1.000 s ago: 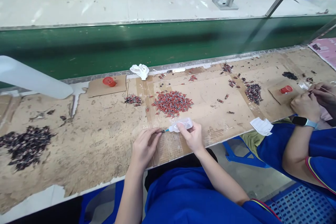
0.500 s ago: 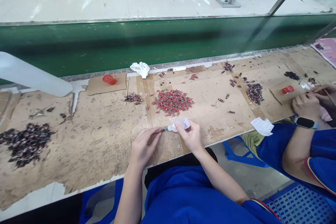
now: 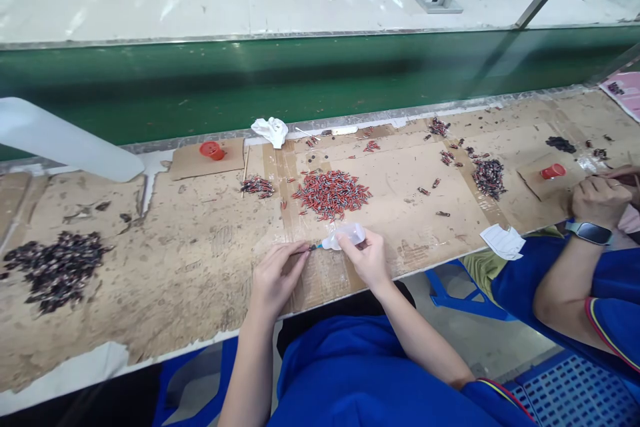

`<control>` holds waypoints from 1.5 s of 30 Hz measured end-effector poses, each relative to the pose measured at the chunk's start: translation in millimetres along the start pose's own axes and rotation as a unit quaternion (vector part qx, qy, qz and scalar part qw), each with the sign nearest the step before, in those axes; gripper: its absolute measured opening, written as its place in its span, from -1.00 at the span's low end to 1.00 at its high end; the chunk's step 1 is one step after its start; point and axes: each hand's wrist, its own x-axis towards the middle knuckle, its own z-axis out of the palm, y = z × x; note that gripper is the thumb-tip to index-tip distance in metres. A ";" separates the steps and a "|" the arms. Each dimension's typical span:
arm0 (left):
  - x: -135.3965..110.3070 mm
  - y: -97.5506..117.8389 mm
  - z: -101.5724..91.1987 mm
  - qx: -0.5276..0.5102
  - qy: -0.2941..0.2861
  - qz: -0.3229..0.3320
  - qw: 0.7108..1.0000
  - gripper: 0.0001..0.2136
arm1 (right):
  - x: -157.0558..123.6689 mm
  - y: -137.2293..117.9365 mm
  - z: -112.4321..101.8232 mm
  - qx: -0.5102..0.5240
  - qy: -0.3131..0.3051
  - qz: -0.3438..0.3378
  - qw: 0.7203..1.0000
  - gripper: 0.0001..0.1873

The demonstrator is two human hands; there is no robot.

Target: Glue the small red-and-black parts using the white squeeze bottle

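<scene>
Between the thumb and fingers of my left hand (image 3: 276, 275) is a small dark part (image 3: 312, 247), too small to make out fully. My right hand (image 3: 369, 257) grips a translucent squeeze bottle (image 3: 350, 235) lying almost level, its thin blue tip (image 3: 320, 246) pointing left at the small part. Tip and part meet or nearly meet; I cannot tell which. Just beyond my hands lies a pile of small red and black parts (image 3: 331, 195). A smaller cluster of similar parts (image 3: 258, 186) sits to its left, beside a thin wooden stick (image 3: 245, 163).
A red cup (image 3: 213, 151) stands on a cardboard piece at the back left. Dark parts (image 3: 57, 270) are heaped far left, near a white curved panel (image 3: 65, 140). White crumpled tissue (image 3: 271, 131) lies at the back edge. On the right, a co-worker's hands (image 3: 600, 200) work near another red cup (image 3: 553, 171).
My hands, the bottle and the small part hold nearly the same pose. The view has shifted slightly. The co-worker's hand and watch have moved a little to the right.
</scene>
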 end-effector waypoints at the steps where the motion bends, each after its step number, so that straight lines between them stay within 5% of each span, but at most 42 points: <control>1: 0.0 0.3 -0.3 0.000 -0.001 -0.003 1.000 -0.88 | -0.1 -0.3 0.4 -0.002 0.001 -0.002 1.000 -0.72; 10: -2.6 -5.5 0.1 0.020 -0.026 -0.007 0.999 -0.88 | 0.3 -5.0 -5.3 0.002 0.022 0.012 1.000 -0.69; 14: -3.4 -9.3 2.8 0.040 -0.016 -0.019 0.999 -0.88 | 0.9 -12.8 -25.9 -0.111 0.037 0.036 0.993 -0.54; 17: -4.2 -10.4 3.6 0.029 -0.022 -0.036 0.999 -0.88 | 1.9 -24.1 -43.3 -0.315 0.082 0.020 0.945 -0.39; 20: -4.7 -10.0 2.7 -0.003 -0.019 -0.046 0.999 -0.89 | 7.2 -36.0 -50.6 -0.453 0.123 -0.089 0.878 -0.59; 22: -5.1 -9.0 1.6 -0.034 -0.008 -0.055 0.998 -0.92 | 15.5 -41.4 -44.9 -0.470 0.087 -0.175 0.861 -0.74; 25: -6.6 -6.9 0.0 -0.090 0.019 -0.090 0.992 -0.94 | 34.7 -46.1 -18.8 -0.456 -0.066 -0.276 0.843 -0.83; 28: -8.7 -4.8 -0.8 -0.131 0.059 -0.152 0.978 -0.92 | 55.0 -50.4 18.5 -0.488 -0.188 -0.292 0.801 -0.85; 32: -10.3 -3.5 -0.9 -0.168 0.132 -0.238 0.947 -0.83 | 69.9 -54.4 56.1 -0.572 -0.237 -0.276 0.735 -0.83; 36: -8.5 -2.7 -1.5 -0.200 0.168 -0.291 0.920 -0.72 | 69.4 -52.7 65.4 -0.616 -0.234 -0.299 0.690 -0.79; 39: -5.0 0.4 -3.1 -0.199 0.163 -0.286 0.923 -0.74 | 63.2 -54.1 59.2 -0.596 -0.244 -0.303 0.703 -0.79; 45: 2.6 15.2 -4.4 -0.219 0.156 -0.264 0.926 -0.78 | 37.4 -62.6 32.0 -0.379 -0.307 -0.319 0.813 -0.81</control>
